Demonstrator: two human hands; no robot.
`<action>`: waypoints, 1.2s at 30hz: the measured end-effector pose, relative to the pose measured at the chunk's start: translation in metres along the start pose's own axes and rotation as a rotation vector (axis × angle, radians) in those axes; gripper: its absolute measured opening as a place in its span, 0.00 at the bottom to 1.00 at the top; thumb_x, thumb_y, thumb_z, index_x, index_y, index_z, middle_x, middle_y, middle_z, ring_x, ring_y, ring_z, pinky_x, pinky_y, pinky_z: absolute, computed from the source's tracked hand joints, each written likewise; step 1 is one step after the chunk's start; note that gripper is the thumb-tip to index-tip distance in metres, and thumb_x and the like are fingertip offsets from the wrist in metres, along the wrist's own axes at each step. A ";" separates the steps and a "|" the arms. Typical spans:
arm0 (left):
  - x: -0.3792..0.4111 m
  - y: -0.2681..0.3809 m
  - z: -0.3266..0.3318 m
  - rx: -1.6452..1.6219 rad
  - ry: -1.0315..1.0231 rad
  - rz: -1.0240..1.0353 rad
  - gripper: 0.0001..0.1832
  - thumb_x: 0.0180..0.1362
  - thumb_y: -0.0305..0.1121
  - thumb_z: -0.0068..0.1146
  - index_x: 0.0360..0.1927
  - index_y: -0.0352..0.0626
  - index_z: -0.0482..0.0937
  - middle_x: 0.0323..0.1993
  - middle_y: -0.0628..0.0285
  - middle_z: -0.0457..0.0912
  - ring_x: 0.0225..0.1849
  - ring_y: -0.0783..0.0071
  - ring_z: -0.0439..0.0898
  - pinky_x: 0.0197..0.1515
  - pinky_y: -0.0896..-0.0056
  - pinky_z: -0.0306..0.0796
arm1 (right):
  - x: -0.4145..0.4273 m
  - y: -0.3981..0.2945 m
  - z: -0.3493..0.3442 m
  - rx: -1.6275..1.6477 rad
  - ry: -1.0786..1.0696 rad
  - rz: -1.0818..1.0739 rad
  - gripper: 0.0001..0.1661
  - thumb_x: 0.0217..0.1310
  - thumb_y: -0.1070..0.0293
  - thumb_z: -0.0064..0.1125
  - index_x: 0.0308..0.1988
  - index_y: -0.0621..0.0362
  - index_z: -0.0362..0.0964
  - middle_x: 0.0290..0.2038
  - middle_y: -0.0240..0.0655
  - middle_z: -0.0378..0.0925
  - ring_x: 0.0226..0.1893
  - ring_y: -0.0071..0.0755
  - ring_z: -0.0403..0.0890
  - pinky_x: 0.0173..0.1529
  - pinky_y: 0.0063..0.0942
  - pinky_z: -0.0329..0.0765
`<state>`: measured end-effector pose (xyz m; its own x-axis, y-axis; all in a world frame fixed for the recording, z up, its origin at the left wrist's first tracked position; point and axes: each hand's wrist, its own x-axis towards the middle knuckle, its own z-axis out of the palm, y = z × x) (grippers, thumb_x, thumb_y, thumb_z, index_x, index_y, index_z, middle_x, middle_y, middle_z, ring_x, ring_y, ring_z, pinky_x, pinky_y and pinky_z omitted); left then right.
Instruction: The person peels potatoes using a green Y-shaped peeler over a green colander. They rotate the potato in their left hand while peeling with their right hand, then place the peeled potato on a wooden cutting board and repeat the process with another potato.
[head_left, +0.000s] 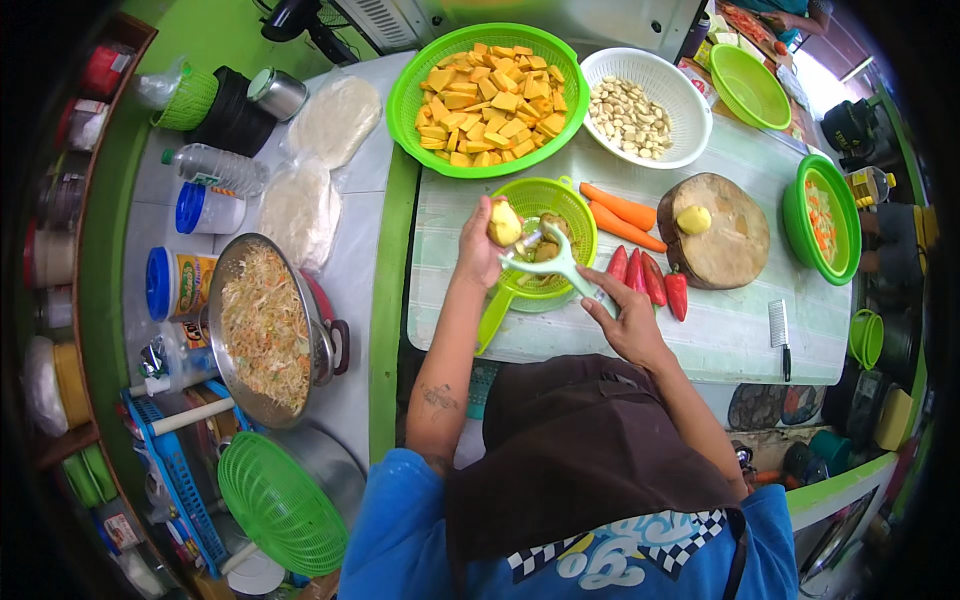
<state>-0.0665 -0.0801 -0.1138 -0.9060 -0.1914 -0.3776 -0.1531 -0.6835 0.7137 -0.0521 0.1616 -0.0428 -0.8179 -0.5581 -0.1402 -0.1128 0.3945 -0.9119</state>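
Note:
My left hand (480, 244) holds a partly peeled potato (505, 223) over a yellow-green strainer (585, 201) with a long handle. In my right hand (628, 319) is a pale green Y-shaped peeler (564, 264), its blade end close to the potato. Inside the strainer lie unpeeled potatoes (555, 223) and strips of peel, partly hidden by the peeler. A peeled potato (694, 220) rests on a round wooden chopping block (731, 244) to the right. Two peeled carrots (622, 225) and several red peppers (652, 279) lie between strainer and block.
Behind stand a green basin of cut squash (396, 97) and a white colander of pale pieces (701, 124). A green bowl (844, 217) and a crinkle cutter (780, 330) are at right. On the left counter sits a steel colander (300, 375) of shredded vegetables. Another person's hand (784, 21) shows far right.

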 end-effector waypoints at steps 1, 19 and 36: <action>0.003 0.001 -0.002 -0.042 -0.005 0.020 0.21 0.61 0.50 0.44 0.46 0.44 0.70 0.38 0.62 0.74 0.42 0.68 0.75 0.44 0.63 0.73 | -0.006 0.007 0.001 -0.028 -0.007 0.021 0.23 0.57 0.68 0.55 0.53 0.54 0.67 0.46 0.47 0.75 0.47 0.48 0.76 0.50 0.33 0.70; -0.006 0.005 0.008 -0.137 -0.009 0.048 0.23 0.61 0.46 0.47 0.48 0.34 0.70 0.42 0.59 0.73 0.46 0.70 0.73 0.50 0.67 0.68 | 0.049 -0.007 -0.004 -0.041 0.007 -0.178 0.23 0.58 0.66 0.54 0.54 0.54 0.66 0.46 0.49 0.75 0.47 0.47 0.76 0.52 0.34 0.70; 0.002 -0.007 -0.002 -0.082 0.020 0.006 0.24 0.60 0.52 0.45 0.47 0.39 0.69 0.39 0.60 0.74 0.40 0.71 0.74 0.45 0.67 0.71 | 0.028 0.007 -0.007 -0.012 0.008 -0.090 0.23 0.58 0.67 0.53 0.54 0.55 0.65 0.43 0.48 0.75 0.44 0.46 0.77 0.50 0.34 0.70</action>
<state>-0.0660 -0.0775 -0.1205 -0.8984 -0.2091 -0.3861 -0.1143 -0.7377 0.6654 -0.0793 0.1537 -0.0501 -0.8087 -0.5856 -0.0549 -0.1928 0.3520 -0.9159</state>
